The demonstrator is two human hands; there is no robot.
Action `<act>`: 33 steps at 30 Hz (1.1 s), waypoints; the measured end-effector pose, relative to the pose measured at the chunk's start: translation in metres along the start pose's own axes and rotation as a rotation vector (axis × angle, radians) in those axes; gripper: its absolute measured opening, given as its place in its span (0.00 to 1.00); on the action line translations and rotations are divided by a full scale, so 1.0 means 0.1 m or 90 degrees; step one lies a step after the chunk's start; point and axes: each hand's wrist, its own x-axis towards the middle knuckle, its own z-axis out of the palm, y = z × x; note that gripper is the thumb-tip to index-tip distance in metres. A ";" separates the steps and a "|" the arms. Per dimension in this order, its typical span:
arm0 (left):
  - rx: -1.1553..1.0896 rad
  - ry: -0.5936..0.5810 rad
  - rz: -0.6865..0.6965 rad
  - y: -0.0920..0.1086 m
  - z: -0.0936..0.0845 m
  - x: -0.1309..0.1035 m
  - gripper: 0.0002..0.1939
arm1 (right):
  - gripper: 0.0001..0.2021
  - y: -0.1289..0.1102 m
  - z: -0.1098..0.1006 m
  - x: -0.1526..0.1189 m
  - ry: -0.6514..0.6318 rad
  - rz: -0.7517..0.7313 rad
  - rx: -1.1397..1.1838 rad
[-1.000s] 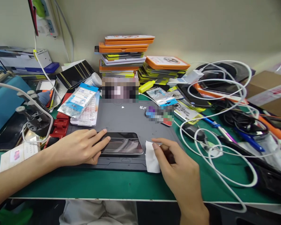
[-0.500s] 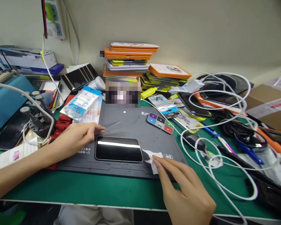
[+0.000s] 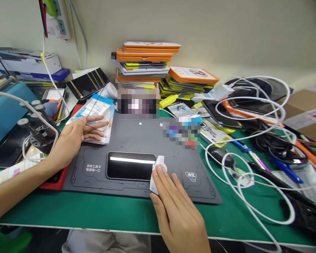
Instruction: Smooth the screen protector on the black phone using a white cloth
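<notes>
A smartphone (image 3: 131, 170) lies face up and lengthwise on the grey work mat (image 3: 147, 135), its dark screen crossed by a bright reflection. My right hand (image 3: 177, 209) presses a white wipe (image 3: 155, 182) onto the phone's right end, fingers stretched over it. Off to the upper left of the phone, my left hand (image 3: 77, 135) holds up a clear screen protector (image 3: 96, 102) with a thin dark border. Its fingers are partly extended, and the sheet is tilted and hard to see against the packets behind.
Orange and yellow flat boxes (image 3: 147, 56) are stacked at the back. Loops of white cable (image 3: 238, 196) and tools crowd the right. On the left stand a dark tool holder (image 3: 42, 140), a red case (image 3: 52, 181) and blue-white packets (image 3: 94, 105).
My right hand has brought the wipe leftward from the mat onto the phone's right end. My left hand has moved up and left, tilting the screen protector from edge-on to more upright.
</notes>
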 end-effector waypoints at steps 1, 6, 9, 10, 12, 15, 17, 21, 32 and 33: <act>0.000 0.000 0.002 0.00 0.00 0.00 0.25 | 0.23 0.00 0.01 0.02 -0.011 -0.003 -0.006; 0.017 0.011 0.040 0.03 -0.01 -0.02 0.25 | 0.26 0.05 0.10 0.24 -0.055 -0.007 -0.057; 0.025 0.020 0.051 0.04 0.00 -0.02 0.26 | 0.27 0.07 0.13 0.32 -0.083 0.005 -0.065; 0.027 0.025 0.051 0.03 0.00 -0.01 0.27 | 0.27 0.05 0.12 0.31 -0.083 0.005 -0.067; 0.028 0.032 0.049 0.03 0.00 -0.01 0.27 | 0.28 0.00 0.07 0.21 -0.074 -0.008 -0.074; 0.022 0.031 0.044 0.02 0.01 -0.01 0.27 | 0.28 -0.08 -0.02 0.04 -0.059 -0.032 -0.081; 0.022 0.027 0.047 0.00 0.00 0.00 0.27 | 0.27 -0.10 -0.03 0.02 -0.059 -0.038 -0.079; 0.026 0.025 0.058 -0.01 -0.01 0.01 0.28 | 0.28 -0.05 0.08 0.26 -0.065 -0.014 -0.104; 0.026 0.020 0.065 -0.02 0.00 0.00 0.32 | 0.31 -0.14 -0.08 0.03 -0.060 -0.068 -0.130; 0.022 0.024 0.067 -0.03 0.00 0.01 0.32 | 0.30 -0.15 -0.08 0.03 -0.058 -0.068 -0.127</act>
